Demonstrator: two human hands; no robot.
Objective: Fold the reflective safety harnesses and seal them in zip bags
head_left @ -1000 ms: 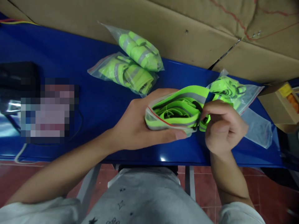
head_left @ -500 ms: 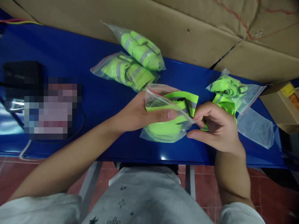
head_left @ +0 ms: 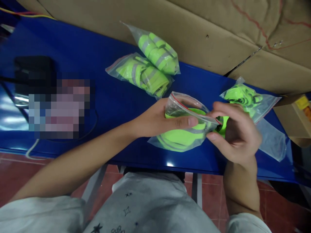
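Between my hands is a clear zip bag (head_left: pixel 167 142) with a red seal line, its mouth gaping upward. Inside it lies a coiled neon-yellow reflective strap (head_left: pixel 179 139) with a grey stripe. My left hand (head_left: pixel 170 121) grips the bag from the left, thumb across the front and fingers behind. At the bag's right edge, my right hand (head_left: pixel 236 132) pinches the plastic near the seal line. Behind that hand, more neon-yellow strap (head_left: pixel 223 124) shows in part.
Two filled bags (head_left: pixel 143 76) of neon straps lie at the back. To the right are another strap bag (head_left: pixel 245 97), a flat clear bag (head_left: pixel 273 142) and a cardboard box (head_left: pixel 291 119). A black object (head_left: pixel 34 72) sits left on the blue table (head_left: pixel 80 45), beside a blurred-out patch.
The strap end that stuck out of the bag's mouth now sits inside. My right hand has closed on the bag's right edge. The whole view has shifted slightly.
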